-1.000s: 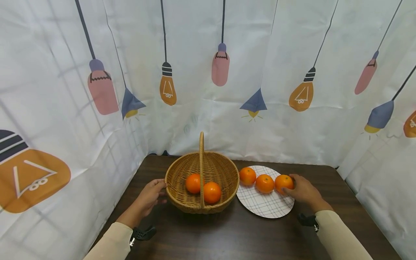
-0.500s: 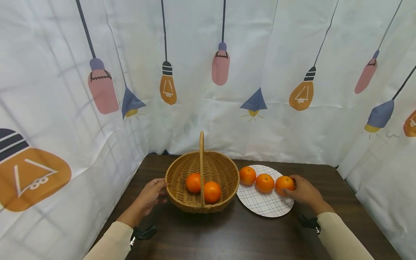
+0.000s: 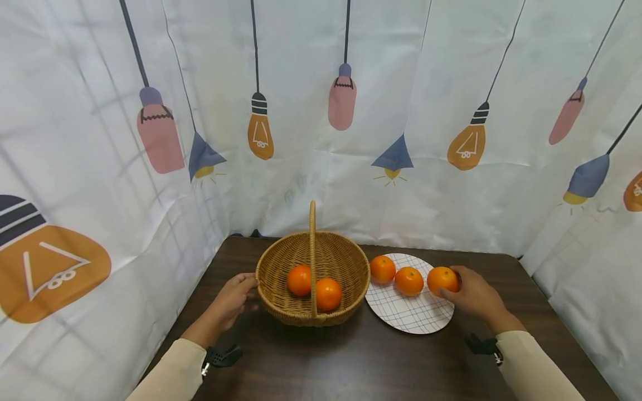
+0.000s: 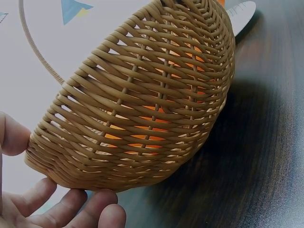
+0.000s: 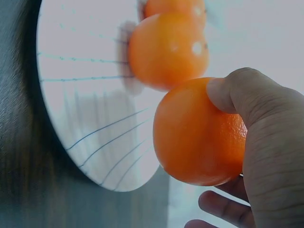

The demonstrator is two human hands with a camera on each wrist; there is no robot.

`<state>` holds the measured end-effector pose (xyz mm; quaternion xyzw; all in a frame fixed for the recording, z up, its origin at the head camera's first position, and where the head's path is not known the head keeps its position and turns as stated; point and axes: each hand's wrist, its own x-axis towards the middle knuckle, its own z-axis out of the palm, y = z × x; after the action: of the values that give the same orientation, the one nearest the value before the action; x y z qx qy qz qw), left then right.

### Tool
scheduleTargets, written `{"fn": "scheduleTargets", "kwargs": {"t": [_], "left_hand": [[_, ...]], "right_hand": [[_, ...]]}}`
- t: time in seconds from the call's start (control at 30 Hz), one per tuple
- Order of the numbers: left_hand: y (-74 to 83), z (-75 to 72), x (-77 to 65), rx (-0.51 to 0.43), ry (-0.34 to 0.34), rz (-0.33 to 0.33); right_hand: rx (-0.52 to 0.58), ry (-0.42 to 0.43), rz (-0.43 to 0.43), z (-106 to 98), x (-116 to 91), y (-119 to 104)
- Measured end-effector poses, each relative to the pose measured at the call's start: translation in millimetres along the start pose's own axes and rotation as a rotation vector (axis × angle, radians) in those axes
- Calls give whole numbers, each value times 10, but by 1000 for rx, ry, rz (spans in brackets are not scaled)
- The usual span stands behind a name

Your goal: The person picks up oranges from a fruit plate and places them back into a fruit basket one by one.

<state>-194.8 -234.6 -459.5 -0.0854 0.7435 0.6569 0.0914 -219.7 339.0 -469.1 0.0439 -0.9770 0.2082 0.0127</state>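
A wicker basket (image 3: 281, 309) with a tall arched handle stands on the table, two oranges (image 3: 328, 295) lying inside it. My left hand (image 3: 232, 301) pinches the basket's left rim, thumb above and fingers beneath, as the left wrist view shows. At the right side of the white checked plate (image 3: 411, 320), my right hand (image 3: 476, 295) grips an orange (image 5: 199, 135) between thumb and fingers. Two more oranges (image 3: 408, 281) rest on the plate's far part, to the left of the held one. Some right fingers are hidden behind the held orange.
The dark wooden table (image 3: 351, 362) runs back to a white curtain (image 3: 311, 178) printed with lamps and bulbs. The curtain also hangs along both sides. The basket's right side is close to the plate's left edge.
My right hand has raised the gripped orange slightly and shifted it a little to the right. My left hand stays on the basket rim, and the other oranges keep their places.
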Motion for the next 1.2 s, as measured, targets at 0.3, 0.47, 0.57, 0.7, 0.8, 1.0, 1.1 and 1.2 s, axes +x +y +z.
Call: {"fn": "scheduleTargets", "kwargs": {"t": [0.3, 0.47, 0.57, 0.7, 0.8, 1.0, 1.1, 1.2], "left_hand": [[-18, -8, 8, 2, 9, -4], [-28, -5, 9, -1, 7, -2], [-25, -7, 6, 0, 6, -3], [-14, -13, -3, 8, -2, -3], [-10, -14, -12, 13, -8, -4], [-26, -12, 2, 6, -14, -3], [-25, -11, 1, 4, -11, -2], [-15, -10, -8, 5, -6, -4]], "right_hand": [[2, 21, -47, -119, -1, -262], [-8, 30, -65, -159, 7, -382], [-8, 35, -84, -171, 16, -446], [-1, 40, -112, -180, 32, -534], [0, 46, -133, -185, 43, -594], [-13, 57, -162, -180, 68, -700], [-23, 57, -170, -179, 79, -762], [-29, 55, -175, -183, 82, -829]]}}
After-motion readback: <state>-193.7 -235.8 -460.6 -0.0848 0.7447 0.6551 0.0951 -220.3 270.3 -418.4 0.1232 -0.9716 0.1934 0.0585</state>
